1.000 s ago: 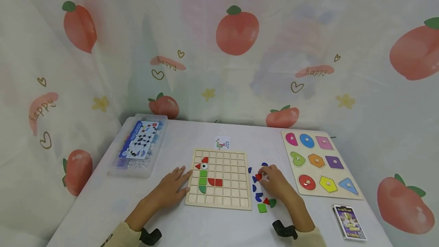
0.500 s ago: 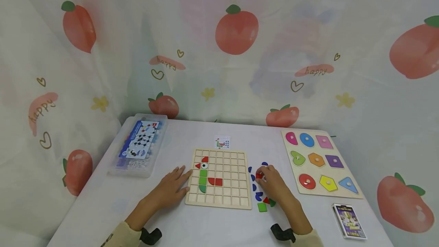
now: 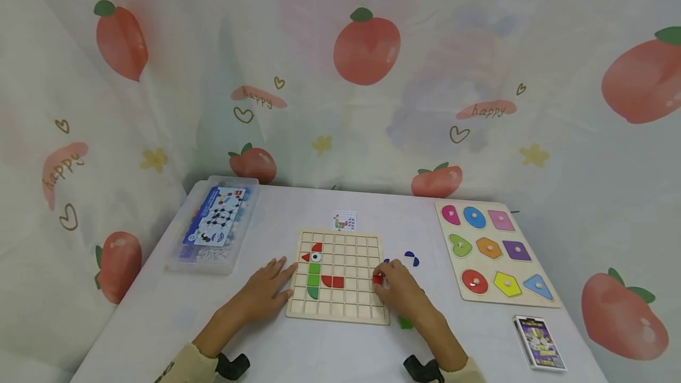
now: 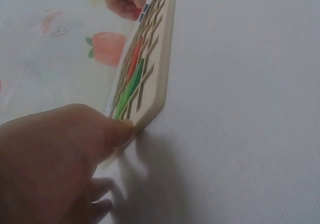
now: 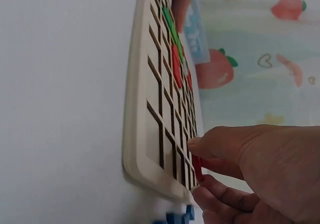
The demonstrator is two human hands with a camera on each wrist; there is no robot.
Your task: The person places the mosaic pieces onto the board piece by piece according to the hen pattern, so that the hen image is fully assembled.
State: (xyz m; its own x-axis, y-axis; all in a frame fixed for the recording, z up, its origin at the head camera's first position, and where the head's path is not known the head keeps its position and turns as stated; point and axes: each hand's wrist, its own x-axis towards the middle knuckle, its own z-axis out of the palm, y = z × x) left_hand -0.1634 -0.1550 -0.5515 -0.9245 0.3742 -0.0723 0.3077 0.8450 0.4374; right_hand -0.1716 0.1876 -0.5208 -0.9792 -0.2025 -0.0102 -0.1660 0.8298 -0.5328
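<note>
Left hand [image 3: 264,292] lies flat, fingers straight and relaxed, their tips pressing the near-left edge of the wooden grid board [image 3: 340,276] and gripping nothing. Right hand [image 3: 402,293] pinches a small red piece [image 3: 377,279] at its fingertips, over the board's right-hand cells. Risk, as judged: the piece may land askew across a divider, or the board may shift if the bracing fingers lift.

Pale matt wooden grid board [image 3: 340,276]
</note>
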